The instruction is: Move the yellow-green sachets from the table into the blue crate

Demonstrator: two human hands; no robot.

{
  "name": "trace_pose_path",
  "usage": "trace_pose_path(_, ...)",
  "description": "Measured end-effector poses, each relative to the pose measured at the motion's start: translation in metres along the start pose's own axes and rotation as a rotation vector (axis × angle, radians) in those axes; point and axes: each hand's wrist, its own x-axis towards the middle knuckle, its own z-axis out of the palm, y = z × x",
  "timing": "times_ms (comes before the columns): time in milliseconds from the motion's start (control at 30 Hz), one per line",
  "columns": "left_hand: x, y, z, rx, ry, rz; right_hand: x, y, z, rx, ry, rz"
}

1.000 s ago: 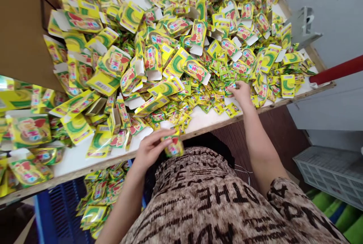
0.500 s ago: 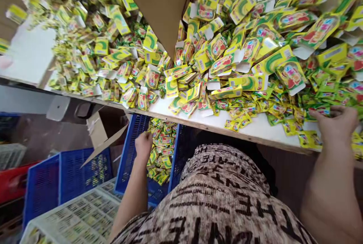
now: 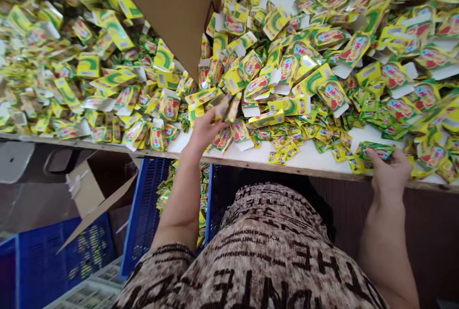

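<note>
My left hand (image 3: 205, 132) reaches over the table edge, its thumb and fingers apart at a small yellow-and-green box (image 3: 234, 107) in the pile. Whether it touches the box I cannot tell. More printed boxes (image 3: 241, 133) lie beside that hand, some with white flaps standing out. At the right, my right hand (image 3: 391, 170) grips small green packets (image 3: 376, 150) between thumb and fingers, just above the table's front edge. Loose yellow and green packets (image 3: 283, 153) lie between my hands.
A heap of boxes and packets covers much of the white table (image 3: 308, 160). A brown cardboard panel (image 3: 172, 7) stands in the heap. Below the edge are a blue crate (image 3: 141, 218) with packets, an open carton (image 3: 86, 184) and another blue crate (image 3: 53, 261).
My left hand has risen from above the blue crate to the boxes on the table. My right hand has lifted green packets from the pile. The view has shifted right.
</note>
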Motion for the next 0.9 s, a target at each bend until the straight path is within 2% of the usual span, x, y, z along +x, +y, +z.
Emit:
trace_pose_path(100, -0.016, 0.013, -0.003, -0.137, 0.385, -0.041, -0.014, -0.024, 0.011, 0.079, -0.022, 0.006)
trace_pose_path(133, -0.022, 0.025, 0.003, -0.196, 0.445, -0.023, -0.02, -0.036, 0.018, 0.119, -0.06, -0.026)
trace_pose_path(167, -0.029, 0.039, 0.013, -0.254, 0.433, 0.0, -0.029, -0.051, 0.025, 0.17, -0.107, -0.077)
trace_pose_path(200, -0.036, 0.055, 0.027, -0.302, 0.347, 0.023, -0.04, -0.067, 0.032, 0.214, -0.174, -0.136)
trace_pose_path(333, -0.057, 0.109, 0.108, -0.407, -0.229, 0.047, -0.088, -0.121, 0.061, 0.343, -0.355, -0.394)
trace_pose_path(400, -0.062, 0.118, 0.143, -0.48, -0.355, 0.012, -0.103, -0.13, 0.072, 0.276, -0.438, -0.595)
trace_pose_path(467, -0.064, 0.117, 0.163, -0.569, -0.389, -0.028, -0.109, -0.126, 0.077, 0.156, -0.479, -0.741)
trace_pose_path(533, -0.064, 0.111, 0.171, -0.642, -0.411, -0.055, -0.107, -0.12, 0.077, 0.002, -0.511, -0.786)
trace_pose_path(633, -0.064, 0.107, 0.171, -0.697, -0.419, -0.081, -0.102, -0.123, 0.072, -0.299, -0.617, -0.768)
trace_pose_path(733, -0.066, 0.11, 0.169, -0.657, -0.389, -0.076, -0.099, -0.145, 0.065, -0.584, -0.774, -0.784)
trace_pose_path(800, -0.068, 0.112, 0.168, -0.61, -0.37, -0.05, -0.097, -0.161, 0.06, -0.689, -0.895, -0.833)
trace_pose_path(900, -0.071, 0.113, 0.167, -0.619, -0.369, -0.029, -0.093, -0.174, 0.051, -0.7, -1.046, -0.892)
